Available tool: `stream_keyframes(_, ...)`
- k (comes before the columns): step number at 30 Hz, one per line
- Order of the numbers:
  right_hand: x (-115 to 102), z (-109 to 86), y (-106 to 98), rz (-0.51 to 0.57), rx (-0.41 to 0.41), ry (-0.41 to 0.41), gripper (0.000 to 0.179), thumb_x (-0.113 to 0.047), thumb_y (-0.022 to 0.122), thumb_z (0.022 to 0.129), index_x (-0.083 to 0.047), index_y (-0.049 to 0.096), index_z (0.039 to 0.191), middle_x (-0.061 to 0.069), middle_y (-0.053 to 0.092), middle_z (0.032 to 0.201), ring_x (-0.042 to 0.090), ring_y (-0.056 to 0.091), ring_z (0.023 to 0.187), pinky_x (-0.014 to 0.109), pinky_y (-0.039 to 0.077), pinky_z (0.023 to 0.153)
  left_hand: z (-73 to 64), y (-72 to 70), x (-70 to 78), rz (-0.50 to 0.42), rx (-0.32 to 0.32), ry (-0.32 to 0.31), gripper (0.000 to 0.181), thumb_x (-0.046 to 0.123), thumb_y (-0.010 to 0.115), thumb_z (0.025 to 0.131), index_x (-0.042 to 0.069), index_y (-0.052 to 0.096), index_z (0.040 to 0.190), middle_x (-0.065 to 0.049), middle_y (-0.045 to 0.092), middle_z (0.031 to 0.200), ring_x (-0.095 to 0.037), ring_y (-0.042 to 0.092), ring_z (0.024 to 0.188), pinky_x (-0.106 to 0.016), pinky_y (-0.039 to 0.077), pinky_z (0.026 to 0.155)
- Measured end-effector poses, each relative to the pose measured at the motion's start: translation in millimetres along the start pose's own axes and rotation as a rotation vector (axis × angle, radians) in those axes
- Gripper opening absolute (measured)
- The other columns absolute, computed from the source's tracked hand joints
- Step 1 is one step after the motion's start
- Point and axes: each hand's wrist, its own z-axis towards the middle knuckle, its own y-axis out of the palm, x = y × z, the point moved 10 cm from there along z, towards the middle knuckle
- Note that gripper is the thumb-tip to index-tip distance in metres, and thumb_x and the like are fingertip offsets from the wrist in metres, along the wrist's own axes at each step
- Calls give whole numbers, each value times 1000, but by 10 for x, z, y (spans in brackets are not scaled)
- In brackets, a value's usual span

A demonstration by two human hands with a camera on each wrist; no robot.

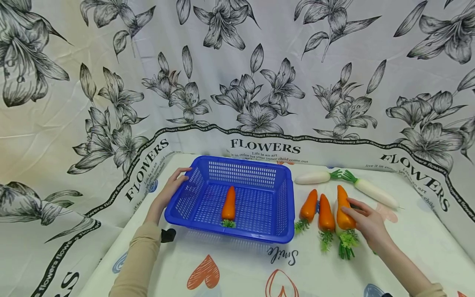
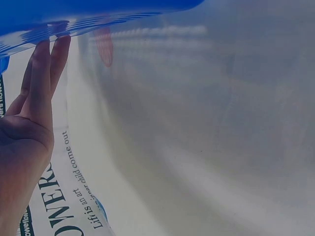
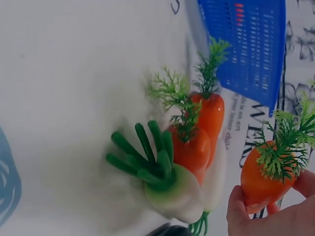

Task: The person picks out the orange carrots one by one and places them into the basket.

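Head view bright, evenly lit, reasonably sharp; curtain (image 1: 237,62) warm-tinted at far left, wide-angle stretch toward edges, soft shadow under the basket (image 1: 245,233). Left wrist dim, grey, low contrast, left hand (image 2: 27,130) shaded, pale streaks across the tablecloth (image 2: 197,123). Right wrist also dim, cool, diffuse shadow beside the white radish (image 3: 177,196).

A white curtain (image 1: 178,24) printed with black and grey flowers hangs behind the table (image 1: 241,266) and at its sides. Low across it runs a wavy black band (image 1: 259,135), above the word "FLOWERS" (image 1: 265,146). Hearts (image 1: 204,272) and the word "Smile" (image 1: 283,255) mark the white table. Two white radishes (image 1: 313,177) lie near its far edge, green tops close together.
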Motion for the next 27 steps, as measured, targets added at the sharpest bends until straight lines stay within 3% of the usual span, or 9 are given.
stream_keyframes(9, 18, -49, 199, 55, -14, 45, 76, -40, 58, 92, -7, 23, 151, 13, 41, 130, -7, 53, 82, 14, 47, 75, -14, -2, -32, 5, -2, -11, 41, 26, 37, 102, 15, 38, 142, -14, 30, 150, -26, 47, 113, -28, 43, 84)
stream_keyframes(16, -21, -70, 338, 177, -23, 38, 74, -34, 61, 92, -6, 25, 149, -5, 50, 110, -4, 57, 83, 16, 50, 77, -11, 4, -33, -8, -4, -4, 42, 27, 37, 102, 14, 38, 142, -14, 29, 151, -30, 44, 116, -29, 42, 85)
stream_keyframes(20, -24, -74, 399, 202, -24, 54, 75, -35, 62, 91, -7, 25, 150, -8, 52, 107, -3, 57, 82, 17, 50, 76, -11, 21, -30, -20, -14, 7, 43, 27, 37, 102, 12, 36, 143, -14, 27, 152, -32, 43, 119, -28, 42, 85)
stream_keyframes(23, -34, -79, 443, 217, -25, 73, 77, -37, 63, 90, -8, 25, 150, 0, 51, 117, -3, 56, 82, 17, 50, 75, -12, 33, -33, -23, -24, 11, 44, 27, 37, 102, 12, 35, 144, -14, 26, 153, -32, 42, 120, -28, 41, 86)
stream_keyframes(27, -65, -88, 518, 249, -48, 91, 78, -38, 61, 91, -9, 22, 151, 13, 34, 144, -6, 55, 83, 15, 48, 76, -8, 7, -31, -20, -14, 6, 43, 27, 37, 102, 13, 37, 143, -14, 28, 151, -31, 43, 119, -29, 42, 85)
